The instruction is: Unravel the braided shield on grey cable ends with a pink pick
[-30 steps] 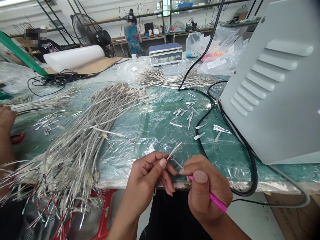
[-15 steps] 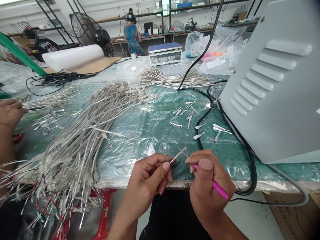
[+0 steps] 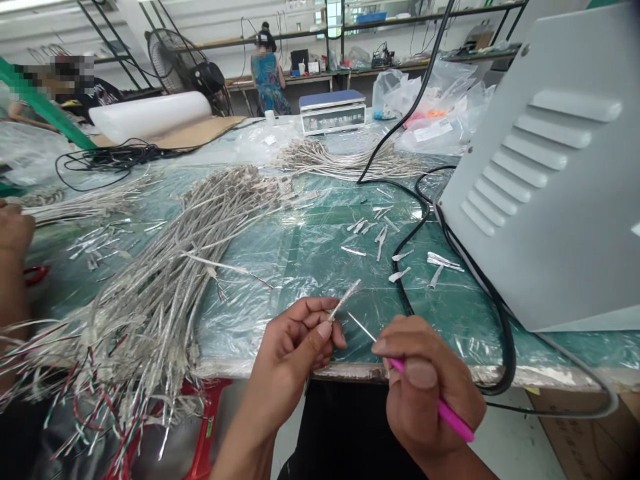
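My left hand [image 3: 300,343] pinches a short cable end [image 3: 345,298] between thumb and forefinger, its frayed silvery tip pointing up and right. In my right hand [image 3: 427,383] is a pink-handled pick [image 3: 455,421], held like a pen. Its thin metal shaft points up and left, and the tip sits just right of the cable end, apart from it. Left of my hands lies a large bundle of clear-jacketed silvery cables [image 3: 200,227], with red, green, white and black wire ends hanging over the table edge.
Silvery foil scraps [image 3: 383,237] lie beyond my hands. A grey vented machine [image 3: 540,200] stands right, with black cords beside it. A counting scale [image 3: 333,113] and plastic bags [image 3: 435,100] are farther back. A co-worker's hand [image 3: 15,230] rests at the left edge.
My right hand has moved right and down, drawing the pick's tip away from the cable end. The cable end in my left hand now points more steeply upward, its tip more spread.
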Demonstrator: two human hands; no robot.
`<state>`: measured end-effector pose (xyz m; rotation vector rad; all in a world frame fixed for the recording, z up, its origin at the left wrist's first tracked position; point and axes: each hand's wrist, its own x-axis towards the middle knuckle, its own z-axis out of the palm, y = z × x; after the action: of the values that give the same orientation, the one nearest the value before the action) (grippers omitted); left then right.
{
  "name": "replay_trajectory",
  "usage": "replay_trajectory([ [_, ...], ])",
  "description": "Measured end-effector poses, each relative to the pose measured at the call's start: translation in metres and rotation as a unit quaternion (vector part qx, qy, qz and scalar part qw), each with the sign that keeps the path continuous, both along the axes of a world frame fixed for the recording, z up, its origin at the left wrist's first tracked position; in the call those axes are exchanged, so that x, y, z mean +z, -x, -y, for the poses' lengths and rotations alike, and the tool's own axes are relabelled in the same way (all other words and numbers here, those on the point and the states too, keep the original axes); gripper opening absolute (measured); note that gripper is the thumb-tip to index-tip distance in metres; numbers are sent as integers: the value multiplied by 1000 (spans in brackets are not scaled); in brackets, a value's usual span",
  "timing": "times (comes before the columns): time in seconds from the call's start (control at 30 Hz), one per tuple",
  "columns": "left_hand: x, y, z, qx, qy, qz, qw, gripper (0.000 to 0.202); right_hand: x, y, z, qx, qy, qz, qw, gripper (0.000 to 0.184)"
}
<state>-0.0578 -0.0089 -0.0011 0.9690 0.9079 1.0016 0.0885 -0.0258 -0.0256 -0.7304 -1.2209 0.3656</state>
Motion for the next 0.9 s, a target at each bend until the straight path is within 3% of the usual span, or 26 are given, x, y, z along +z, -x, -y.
replay_trajectory([
  [0.5,0,-1,-4,-12,-6,12,1000,13,5,1,-2,-16,51,78,995,20],
  [0.9,0,-1,-3,-11,-6,-1,1000,15,4,1,-2,-10,55,69,996,20],
])
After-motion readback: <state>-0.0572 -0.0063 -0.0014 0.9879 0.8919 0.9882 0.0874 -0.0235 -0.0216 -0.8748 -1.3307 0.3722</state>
